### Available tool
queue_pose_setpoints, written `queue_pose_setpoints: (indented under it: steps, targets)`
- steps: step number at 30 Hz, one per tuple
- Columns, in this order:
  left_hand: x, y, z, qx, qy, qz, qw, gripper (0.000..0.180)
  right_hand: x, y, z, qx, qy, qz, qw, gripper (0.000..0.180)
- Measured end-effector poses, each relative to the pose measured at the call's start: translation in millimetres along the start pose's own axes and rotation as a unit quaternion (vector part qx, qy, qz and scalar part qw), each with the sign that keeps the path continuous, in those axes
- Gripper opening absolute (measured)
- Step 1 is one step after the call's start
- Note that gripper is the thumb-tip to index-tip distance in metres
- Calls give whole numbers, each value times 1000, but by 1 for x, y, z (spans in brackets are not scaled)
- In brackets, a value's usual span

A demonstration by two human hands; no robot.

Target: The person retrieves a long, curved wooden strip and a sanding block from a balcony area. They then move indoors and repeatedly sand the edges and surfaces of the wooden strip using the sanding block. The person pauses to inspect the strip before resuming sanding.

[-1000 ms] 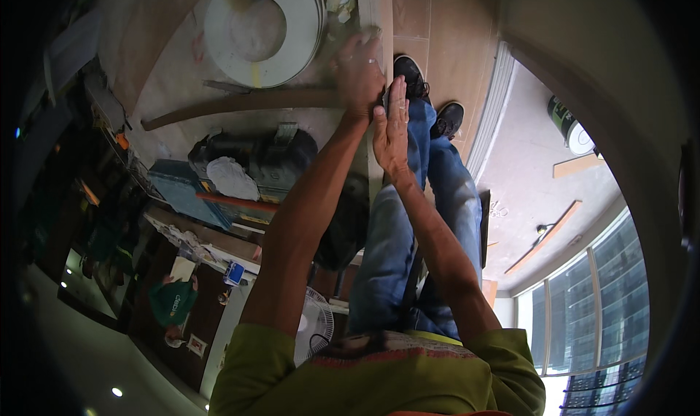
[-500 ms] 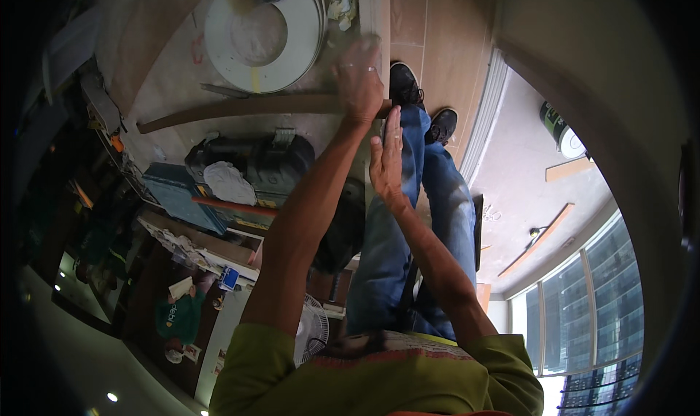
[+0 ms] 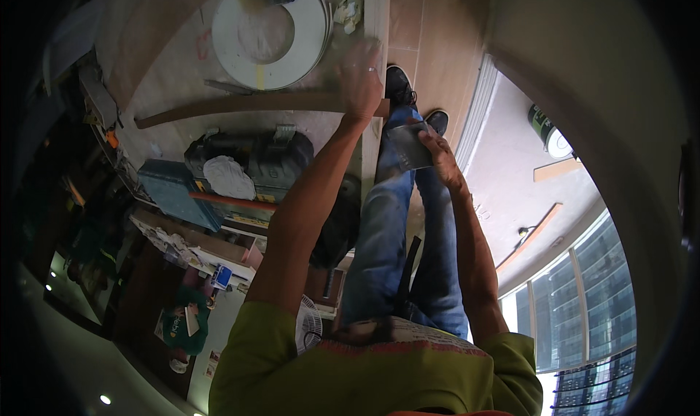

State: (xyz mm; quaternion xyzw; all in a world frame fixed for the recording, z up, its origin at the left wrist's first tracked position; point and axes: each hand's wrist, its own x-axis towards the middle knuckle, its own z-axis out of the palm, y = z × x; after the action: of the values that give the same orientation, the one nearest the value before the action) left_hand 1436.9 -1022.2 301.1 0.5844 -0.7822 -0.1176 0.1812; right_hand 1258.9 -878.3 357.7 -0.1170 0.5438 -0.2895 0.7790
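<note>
**Inspector:** Position of the hands?

**Assistant:** Left hand (image 3: pixel 359 77) lies flat, fingers spread, pressing on the pale bench (image 3: pixel 182 73) at its right edge, just above a long brown wooden strip (image 3: pixel 240 104). Right hand (image 3: pixel 440 153) is clear of the bench, over the person's jeans, fingers closed on a dark grey sheet (image 3: pixel 408 145), which looks like sandpaper. The sheet sits just right of the bench edge, below the left hand.

**Inspector:** Edges and room?

**Assistant:** The bench ends at a straight pale edge; beyond it is tiled floor (image 3: pixel 437 44) with both shoes (image 3: pixel 399 88) standing on it. A white ring-shaped board (image 3: pixel 270 37) lies near the left hand.

**Inspector:** Containers, markings?

**Assistant:** A black tool case (image 3: pixel 251 161) carrying a white cloth (image 3: pixel 227 177) sits below the strip, a blue case (image 3: pixel 171 190) beside it. A dark green can (image 3: pixel 543 128) with a white lid stands on the floor, well apart to the right.
</note>
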Motion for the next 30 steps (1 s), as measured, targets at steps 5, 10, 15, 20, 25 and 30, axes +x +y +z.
queue_pose_setpoints:
  steps: [5,10,15,20,25,30]
  targets:
    - [3,5,-2,-26,-30,-44,998,45,56,53,-22,-12,-180,-154,971,75]
    - [2,-7,5,-97,-1,-54,994,44,57,48,-31,-60,-186,-246,949,47]
    - [7,-17,-89,-72,95,-155,981,46,3,24,-31,-106,-108,-197,969,46]
    - [-64,-93,-140,29,264,-383,885,42,-70,37,-65,-66,-136,-32,988,51]
    - [-118,-130,-113,-33,351,-530,771,49,-138,-64,8,58,-62,113,990,50]
    - [-114,-126,-91,-189,364,-624,666,58,-169,-106,12,48,-20,117,992,55]
